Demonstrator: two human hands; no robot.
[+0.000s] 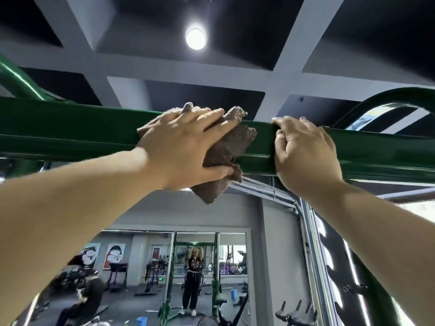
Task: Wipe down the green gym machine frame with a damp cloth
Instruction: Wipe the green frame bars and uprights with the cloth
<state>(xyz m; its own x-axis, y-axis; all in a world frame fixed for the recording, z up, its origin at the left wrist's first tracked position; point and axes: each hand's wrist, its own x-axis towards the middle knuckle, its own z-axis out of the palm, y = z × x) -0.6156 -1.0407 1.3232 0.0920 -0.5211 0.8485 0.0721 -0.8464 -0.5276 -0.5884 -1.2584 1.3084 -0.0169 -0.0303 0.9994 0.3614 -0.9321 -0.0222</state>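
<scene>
A thick green crossbeam of the gym machine frame runs across the view overhead. A brown cloth is draped over the beam near its middle. My left hand presses the cloth against the beam's face, fingers laid over the top and thumb curled under the cloth's lower edge. A corner of the cloth hangs below the beam. Just to the right, my right hand grips the bare beam, fingers hooked over its top edge.
A curved green frame tube rises at the right and another green tube at the upper left. Below, a wall mirror reflects the gym, a standing person and a seated person. A ceiling lamp shines above.
</scene>
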